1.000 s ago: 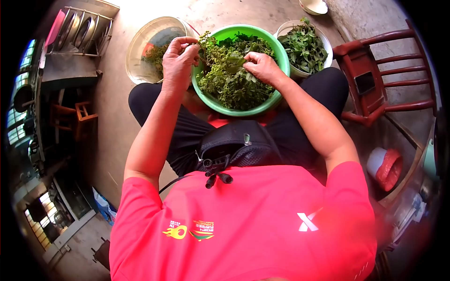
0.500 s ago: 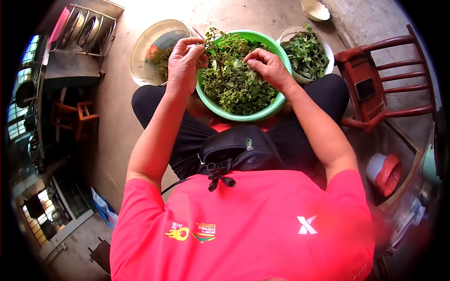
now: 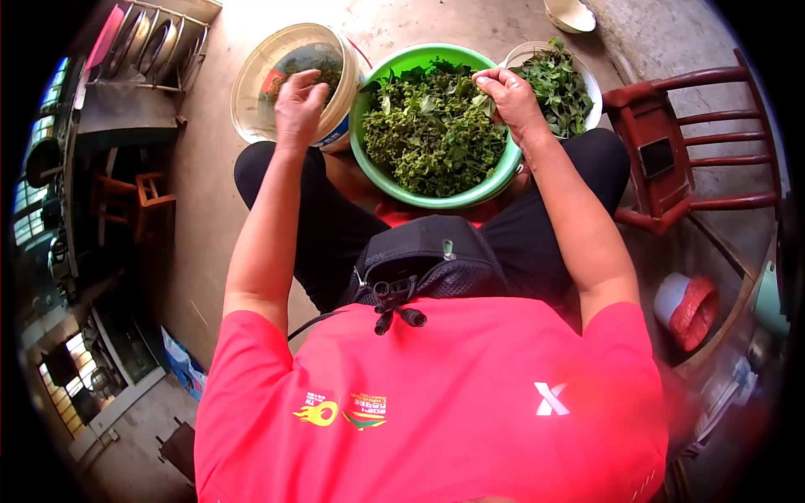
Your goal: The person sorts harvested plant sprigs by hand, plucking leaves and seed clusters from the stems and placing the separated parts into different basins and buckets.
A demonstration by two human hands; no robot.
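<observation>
A green basin [image 3: 363,168] between my knees is heaped with leafy green sprigs [image 3: 428,134]. My left hand [image 3: 299,107] is over the pale bucket [image 3: 245,105] on the left, fingers curled; what they hold, if anything, is hidden. Darker plant bits lie inside that bucket. At the basin's upper right rim, my right hand [image 3: 513,102] pinches a small leafy piece [image 3: 486,104] between thumb and fingers. Just beyond it stands a white bucket [image 3: 597,109] full of loose green leaves [image 3: 558,88].
A red-brown wooden chair [image 3: 662,159] stands at the right. Behind the buckets, a pale bowl [image 3: 572,15] sits on the floor. A dish rack [image 3: 155,50] is at the upper left, with a wooden stool [image 3: 153,197] below it. A red bag [image 3: 696,314] hangs over a white container.
My left hand has moved left from the basin to over the pale bucket, and the sprig it held is gone from view. My right hand has shifted right, towards the basin's rim.
</observation>
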